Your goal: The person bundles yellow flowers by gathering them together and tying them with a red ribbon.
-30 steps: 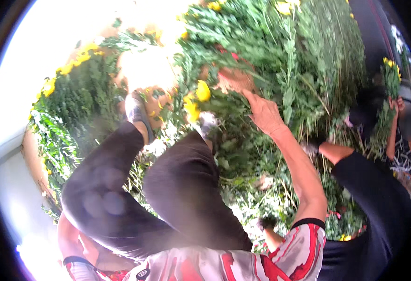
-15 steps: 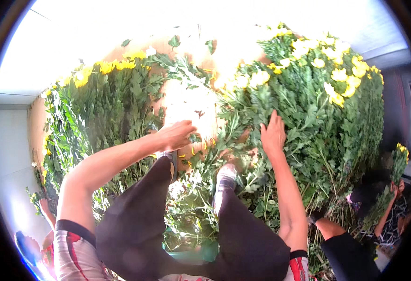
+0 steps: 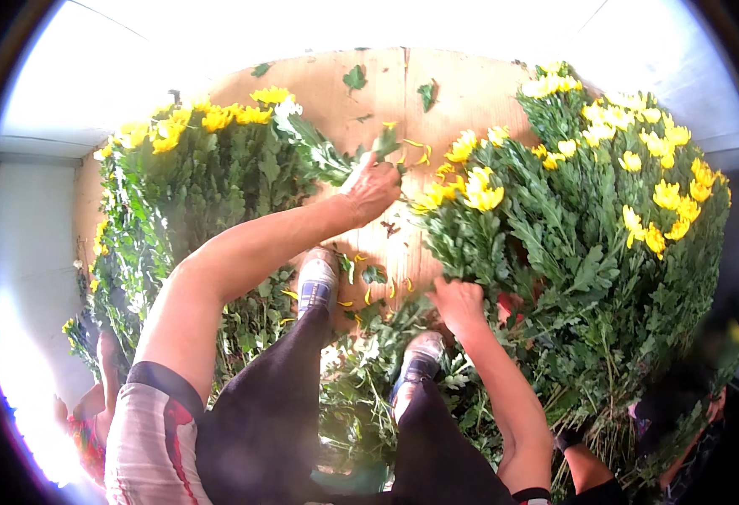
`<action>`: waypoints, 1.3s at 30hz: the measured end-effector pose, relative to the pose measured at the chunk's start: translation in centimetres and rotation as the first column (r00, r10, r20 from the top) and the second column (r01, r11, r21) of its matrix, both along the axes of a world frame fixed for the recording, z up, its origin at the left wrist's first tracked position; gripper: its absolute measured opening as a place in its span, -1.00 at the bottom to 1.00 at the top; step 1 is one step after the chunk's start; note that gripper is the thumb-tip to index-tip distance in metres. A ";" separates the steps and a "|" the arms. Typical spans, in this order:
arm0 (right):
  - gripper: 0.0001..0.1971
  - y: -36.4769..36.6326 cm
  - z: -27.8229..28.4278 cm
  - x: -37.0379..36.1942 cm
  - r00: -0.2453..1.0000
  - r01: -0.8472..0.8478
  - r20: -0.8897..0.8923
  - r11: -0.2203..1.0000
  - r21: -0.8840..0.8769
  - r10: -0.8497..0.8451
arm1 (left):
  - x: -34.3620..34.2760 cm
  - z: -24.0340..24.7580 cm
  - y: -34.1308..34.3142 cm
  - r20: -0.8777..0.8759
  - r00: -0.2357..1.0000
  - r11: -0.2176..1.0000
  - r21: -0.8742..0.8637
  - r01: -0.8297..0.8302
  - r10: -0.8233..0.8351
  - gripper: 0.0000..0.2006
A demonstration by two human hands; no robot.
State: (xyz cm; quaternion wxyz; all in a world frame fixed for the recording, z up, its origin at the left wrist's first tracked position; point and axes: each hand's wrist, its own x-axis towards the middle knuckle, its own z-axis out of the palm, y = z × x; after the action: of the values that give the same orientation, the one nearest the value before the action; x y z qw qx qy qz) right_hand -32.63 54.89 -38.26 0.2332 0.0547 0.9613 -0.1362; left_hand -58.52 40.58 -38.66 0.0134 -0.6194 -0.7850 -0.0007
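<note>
My left hand (image 3: 373, 192) is closed around the leafy stem of a white-headed chrysanthemum (image 3: 314, 145), above the wooden boards. The flower's head points toward the left bundle. My right hand (image 3: 459, 305) is lower and to the right, its fingers curled beside the leafy stems at the near edge of the right pile. What lies inside those fingers is hidden. A thick row of yellow chrysanthemums (image 3: 234, 160) stands on the left. On the right a larger heap of yellow chrysanthemums (image 3: 588, 227) spreads out with heads facing away from me.
Loose leaves (image 3: 354, 78) and yellow petals (image 3: 421, 153) lie on the wooden floor (image 3: 462, 84). My shoes (image 3: 317, 282) stand among cut greenery (image 3: 357, 404). Another person's arm (image 3: 590, 463) reaches in at the lower right, and another arm (image 3: 106, 358) shows at the far left.
My left hand has moved up and right and taken hold of the white chrysanthemum's stem. My right hand has drawn back from the right heap, toward me, and its fingers have curled.
</note>
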 end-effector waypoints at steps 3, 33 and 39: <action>-0.68 0.4 2.8 0.4 0.981 0.167 0.089 0.985 0.041 -0.170 | 0.1 5.6 1.0 -0.122 0.990 0.993 -0.103 0.053 -0.066 -0.97; -0.32 5.5 1.8 3.0 0.841 0.452 -0.380 0.886 0.103 -0.385 | 15.0 5.5 -4.5 0.632 -0.694 0.532 -0.741 -0.410 0.346 -0.81; -0.47 11.8 0.9 2.4 0.513 0.772 -0.454 0.623 -0.127 -0.729 | 9.8 9.4 -10.9 0.750 -0.661 0.414 -0.606 -0.679 0.011 -0.90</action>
State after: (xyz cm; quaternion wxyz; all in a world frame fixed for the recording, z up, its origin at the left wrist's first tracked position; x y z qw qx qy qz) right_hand -30.24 66.67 -37.31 -0.0882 0.4409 0.8731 -0.1883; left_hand -48.74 29.73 -29.24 -0.4604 0.1762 -0.5907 -0.6389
